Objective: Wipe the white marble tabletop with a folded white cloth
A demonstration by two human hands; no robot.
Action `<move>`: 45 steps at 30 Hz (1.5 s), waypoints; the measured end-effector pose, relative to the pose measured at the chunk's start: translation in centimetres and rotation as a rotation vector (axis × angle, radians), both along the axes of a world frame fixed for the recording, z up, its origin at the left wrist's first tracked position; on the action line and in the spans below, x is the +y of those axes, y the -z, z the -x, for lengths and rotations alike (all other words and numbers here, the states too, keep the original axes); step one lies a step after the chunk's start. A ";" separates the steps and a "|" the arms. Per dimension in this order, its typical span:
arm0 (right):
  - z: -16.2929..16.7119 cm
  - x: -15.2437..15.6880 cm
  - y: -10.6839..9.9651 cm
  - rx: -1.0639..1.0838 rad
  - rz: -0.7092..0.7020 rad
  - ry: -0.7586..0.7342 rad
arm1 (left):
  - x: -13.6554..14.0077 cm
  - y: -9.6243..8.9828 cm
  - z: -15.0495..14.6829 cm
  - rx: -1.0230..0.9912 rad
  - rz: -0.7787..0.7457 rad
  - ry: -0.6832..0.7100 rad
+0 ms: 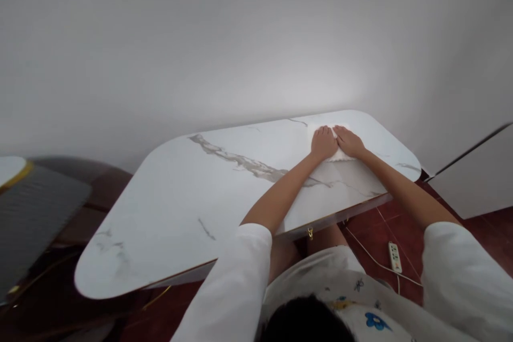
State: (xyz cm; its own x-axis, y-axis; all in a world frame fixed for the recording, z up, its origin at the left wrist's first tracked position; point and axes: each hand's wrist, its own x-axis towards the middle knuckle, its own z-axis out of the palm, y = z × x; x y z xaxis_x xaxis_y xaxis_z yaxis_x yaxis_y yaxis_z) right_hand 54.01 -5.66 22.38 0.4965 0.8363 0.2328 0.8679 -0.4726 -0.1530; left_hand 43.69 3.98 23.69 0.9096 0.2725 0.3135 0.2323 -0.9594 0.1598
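Note:
My left hand (324,142) and my right hand (349,141) are side by side on a white cloth (340,156), near the right end of a marble-patterned table top (168,208). Their fingers are close together and point away from me, pressing the cloth against the surface. The inner edges of the two hands nearly meet, and a bit of cloth shows between them. Part of the cloth sticks out toward me below the hands; the rest is hidden under them. Grey-brown veins run across the white top.
A pale wall (256,37) stands right behind the table. On the red tiled floor (372,230) lies a white power strip (395,257) with its cord. At the left are a dark ribbed panel (40,214) and another white top with a gold edge (11,170). A small gold fitting (310,233) hangs at the table's front.

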 end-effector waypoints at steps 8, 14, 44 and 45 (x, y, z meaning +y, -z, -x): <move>-3.2 7.5 -0.2 0.032 -0.011 -0.063 | 6.4 0.3 -2.9 0.011 0.006 -0.117; -6.9 10.2 0.1 0.047 -0.053 -0.094 | 8.7 0.3 -6.0 -0.014 -0.011 -0.147; 7.3 -9.9 0.7 0.010 -0.058 -0.012 | -8.8 -0.2 7.3 0.055 -0.038 0.018; 7.6 -10.7 0.6 0.012 -0.066 -0.027 | -9.6 -0.3 7.8 0.062 -0.033 0.018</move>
